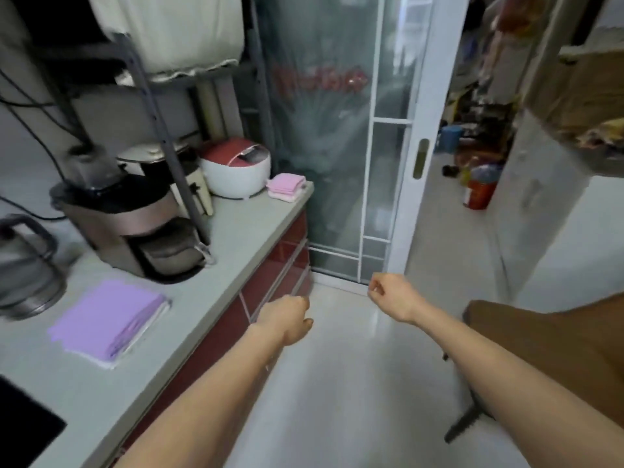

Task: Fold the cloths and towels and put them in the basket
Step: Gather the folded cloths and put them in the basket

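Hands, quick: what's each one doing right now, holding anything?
Left hand: fingers curled, holding nothing, out over the floor beside the counter.
Right hand: fingers curled, holding nothing.

Cloths point(108, 319) on counter point(216, 258) — left
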`<control>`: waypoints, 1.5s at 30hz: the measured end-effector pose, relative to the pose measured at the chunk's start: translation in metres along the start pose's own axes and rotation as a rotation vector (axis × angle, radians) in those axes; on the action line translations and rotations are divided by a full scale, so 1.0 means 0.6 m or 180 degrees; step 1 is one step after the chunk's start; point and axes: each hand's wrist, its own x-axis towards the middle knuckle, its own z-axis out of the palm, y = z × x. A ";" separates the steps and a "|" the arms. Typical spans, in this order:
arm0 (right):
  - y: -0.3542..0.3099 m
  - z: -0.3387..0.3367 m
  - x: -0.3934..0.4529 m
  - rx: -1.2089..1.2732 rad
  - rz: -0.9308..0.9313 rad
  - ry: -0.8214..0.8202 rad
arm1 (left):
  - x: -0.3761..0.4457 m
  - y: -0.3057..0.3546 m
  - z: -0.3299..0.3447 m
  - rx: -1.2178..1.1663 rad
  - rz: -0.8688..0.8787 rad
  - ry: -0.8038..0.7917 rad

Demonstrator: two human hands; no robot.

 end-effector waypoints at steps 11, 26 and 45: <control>-0.064 -0.029 0.469 0.0216 -0.0426 -0.0354 | 0.325 -0.175 -0.096 -0.1845 -0.1254 0.0440; -0.055 0.009 1.016 0.0541 0.0257 -0.0624 | 0.830 -0.314 -0.198 -0.4653 -0.2093 0.0939; -0.099 0.122 1.412 0.1394 0.0560 -0.2816 | 1.151 -0.340 -0.133 -0.6193 -0.3318 0.1502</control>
